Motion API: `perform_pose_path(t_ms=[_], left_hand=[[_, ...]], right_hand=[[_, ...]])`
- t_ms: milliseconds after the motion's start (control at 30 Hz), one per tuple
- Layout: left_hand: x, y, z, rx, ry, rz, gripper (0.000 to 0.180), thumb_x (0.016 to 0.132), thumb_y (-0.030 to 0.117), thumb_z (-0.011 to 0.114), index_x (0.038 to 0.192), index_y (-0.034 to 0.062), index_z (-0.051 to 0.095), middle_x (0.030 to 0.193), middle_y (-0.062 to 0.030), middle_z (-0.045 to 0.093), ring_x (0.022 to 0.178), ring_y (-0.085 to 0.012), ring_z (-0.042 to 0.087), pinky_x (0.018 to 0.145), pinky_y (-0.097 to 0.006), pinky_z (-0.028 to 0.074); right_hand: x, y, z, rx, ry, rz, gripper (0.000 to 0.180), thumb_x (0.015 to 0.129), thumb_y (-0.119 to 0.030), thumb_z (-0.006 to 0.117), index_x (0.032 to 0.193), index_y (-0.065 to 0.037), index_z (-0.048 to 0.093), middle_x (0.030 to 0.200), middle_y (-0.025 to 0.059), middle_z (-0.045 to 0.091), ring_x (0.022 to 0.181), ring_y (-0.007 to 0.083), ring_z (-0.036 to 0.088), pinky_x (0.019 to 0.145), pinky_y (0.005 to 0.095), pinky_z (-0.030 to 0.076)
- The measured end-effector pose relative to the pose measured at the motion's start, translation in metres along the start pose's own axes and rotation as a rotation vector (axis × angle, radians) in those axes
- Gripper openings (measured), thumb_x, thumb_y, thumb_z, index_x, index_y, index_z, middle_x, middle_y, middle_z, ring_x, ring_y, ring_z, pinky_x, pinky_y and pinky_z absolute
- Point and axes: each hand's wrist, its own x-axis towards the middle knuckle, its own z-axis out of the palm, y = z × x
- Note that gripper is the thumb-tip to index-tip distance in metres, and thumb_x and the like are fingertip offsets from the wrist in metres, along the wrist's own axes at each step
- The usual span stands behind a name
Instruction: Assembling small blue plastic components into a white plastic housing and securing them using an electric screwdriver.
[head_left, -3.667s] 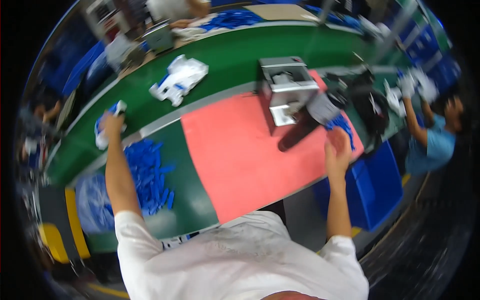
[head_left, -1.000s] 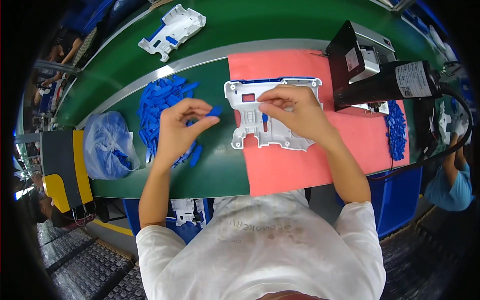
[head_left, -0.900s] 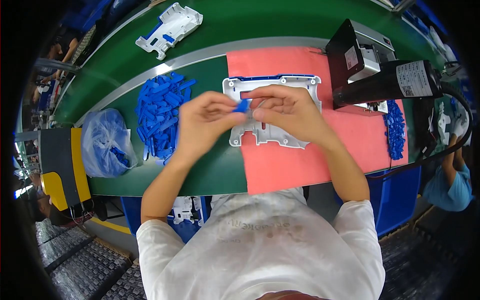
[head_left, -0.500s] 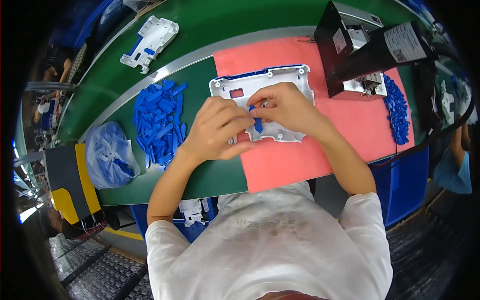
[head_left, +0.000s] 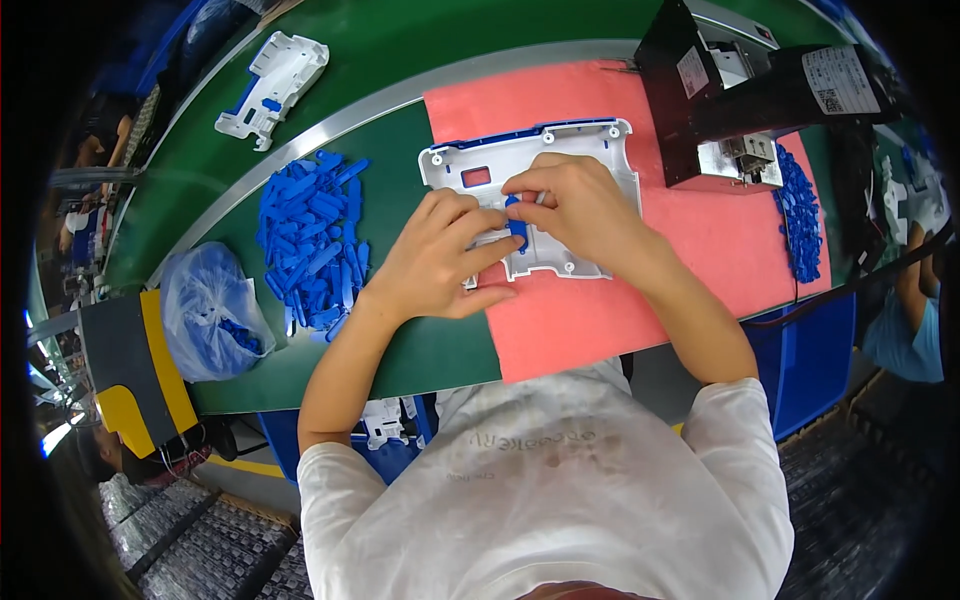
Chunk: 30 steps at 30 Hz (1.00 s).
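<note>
Head: both hands [head_left: 500, 240] on white housing [head_left: 530, 170]

Bare pink mat [head_left: 690, 240] lies open to the right of the white housing [head_left: 540, 165] and just below it. The black machine [head_left: 720, 90] blocks the far right; the blue clip pile [head_left: 310, 240] and plastic bag [head_left: 205, 310] crowd the desk's [head_left: 420, 350] left.

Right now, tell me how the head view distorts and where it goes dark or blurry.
Head view: strong fisheye, so the green conveyor belt curves and the rim is black. Centre is sharp: both hands on the white plastic housing. The edges are dim and soft, and lighting is even.
</note>
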Motion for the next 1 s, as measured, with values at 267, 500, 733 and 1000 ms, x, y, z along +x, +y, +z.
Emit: perform_pose_path(t_ms=[267,500,733,1000], left_hand=[[0.001,0.003,0.0,-0.016,-0.05,-0.052,0.039,0.064,0.024,0.077,0.098,0.0055,0.069,0.123,-0.0101,0.061,0.116,-0.0325,0.055,0.095,-0.046,0.044],[0.003,0.006,0.004,-0.004,-0.064,-0.064,0.038,0.065,0.017,0.075,0.101,0.005,0.069,0.121,-0.0111,0.062,0.117,-0.0328,0.055,0.097,-0.047,0.045],[0.018,0.012,0.009,0.008,-0.02,-0.051,0.043,0.064,0.015,0.075,0.106,0.0054,0.069,0.123,-0.0103,0.062,0.119,-0.0323,0.054,0.098,-0.047,0.045],[0.02,0.014,0.028,-0.018,0.002,-0.162,0.043,0.066,0.009,0.076,0.108,0.0026,0.068,0.126,-0.0109,0.061,0.125,-0.0343,0.05,0.103,-0.048,0.042]], right_hand=[[-0.019,-0.02,-0.085,-0.035,1.013,-0.879,0.034,0.073,0.004,0.074,0.104,0.002,0.062,0.1,0.0151,0.06,0.088,0.0238,0.061,0.076,0.0289,0.052],[-0.02,-0.033,-0.099,0.447,0.802,-0.118,0.033,0.074,0.008,0.075,0.103,0.003,0.061,0.089,0.0059,0.068,0.074,0.0119,0.065,0.068,0.0238,0.053],[-0.054,-0.029,-0.194,0.382,1.004,-0.531,0.046,0.086,0.004,0.057,0.128,0.002,0.038,0.072,0.0122,0.059,0.061,0.0212,0.057,0.061,0.0421,0.051],[-0.034,-0.01,-0.166,0.187,1.096,-0.431,0.048,0.079,0.01,0.063,0.122,0.008,0.043,0.061,0.0069,0.057,0.048,0.0145,0.055,0.05,0.0291,0.047]])
